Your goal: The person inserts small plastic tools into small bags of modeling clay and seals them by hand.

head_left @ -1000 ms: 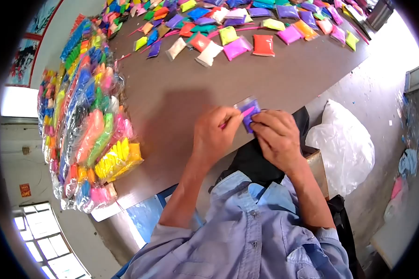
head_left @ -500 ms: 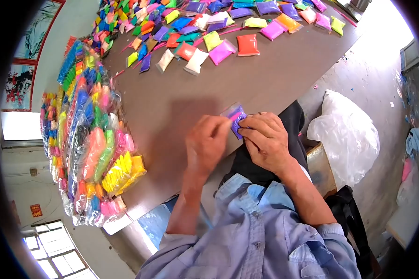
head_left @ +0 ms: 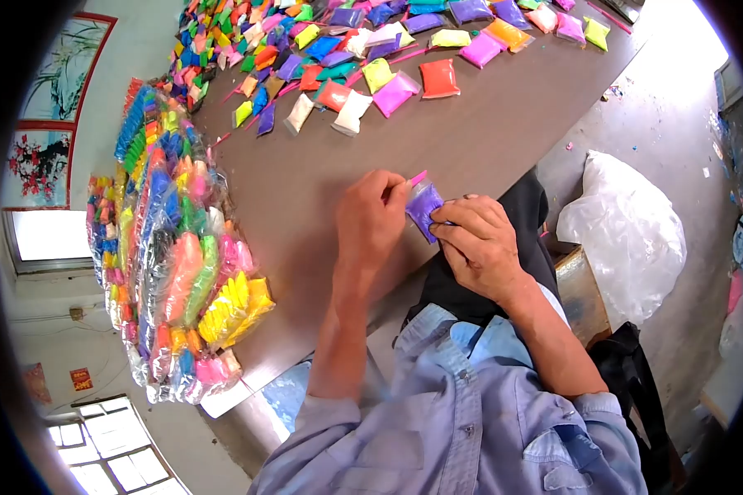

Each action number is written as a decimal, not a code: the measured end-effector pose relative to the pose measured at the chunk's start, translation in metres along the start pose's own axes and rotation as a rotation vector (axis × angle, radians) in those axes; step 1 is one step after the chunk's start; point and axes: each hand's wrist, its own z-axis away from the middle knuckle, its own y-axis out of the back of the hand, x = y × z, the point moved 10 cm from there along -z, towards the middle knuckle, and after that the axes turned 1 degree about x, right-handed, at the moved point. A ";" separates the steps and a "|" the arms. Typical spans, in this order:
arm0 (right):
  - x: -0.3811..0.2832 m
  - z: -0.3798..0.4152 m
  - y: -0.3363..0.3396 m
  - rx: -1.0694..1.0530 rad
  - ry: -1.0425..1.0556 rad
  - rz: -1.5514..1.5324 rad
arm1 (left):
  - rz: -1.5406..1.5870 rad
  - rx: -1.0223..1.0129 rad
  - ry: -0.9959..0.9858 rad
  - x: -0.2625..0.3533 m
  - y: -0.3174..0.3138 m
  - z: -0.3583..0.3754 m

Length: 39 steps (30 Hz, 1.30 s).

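Hands: two, left hand (head_left: 376,214) and right hand (head_left: 477,247)
Purple packet (head_left: 423,208): one, in the right hand's fingertips
Pink stick (head_left: 419,177): one, beside the left hand's fingertips
Packets (head_left: 396,92) beyond the hands on the tabletop (head_left: 305,165): dozens, overlapping, not countable
Bagged bundles (head_left: 182,280) left of the hands: many, exact number unclear
White plastic bag (head_left: 623,235), right of the hands: one
Wall pictures (head_left: 37,169), far left of the hands: two

The tabletop (head_left: 466,136) gives passage — packets (head_left: 440,79) block beyond, bundles (head_left: 182,268) left.
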 end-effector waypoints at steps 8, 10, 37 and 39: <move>0.002 -0.001 0.001 -0.010 -0.017 -0.021 | 0.102 0.005 0.071 -0.004 0.001 0.040; 0.001 -0.001 0.001 -0.013 -0.015 -0.019 | 0.136 0.021 0.130 -0.020 0.000 0.039; 0.005 0.003 -0.001 0.037 -0.017 -0.038 | 0.122 0.085 0.041 -0.003 0.012 0.057; 0.006 0.004 -0.001 0.038 -0.021 -0.041 | 0.080 0.083 0.157 -0.026 0.004 0.057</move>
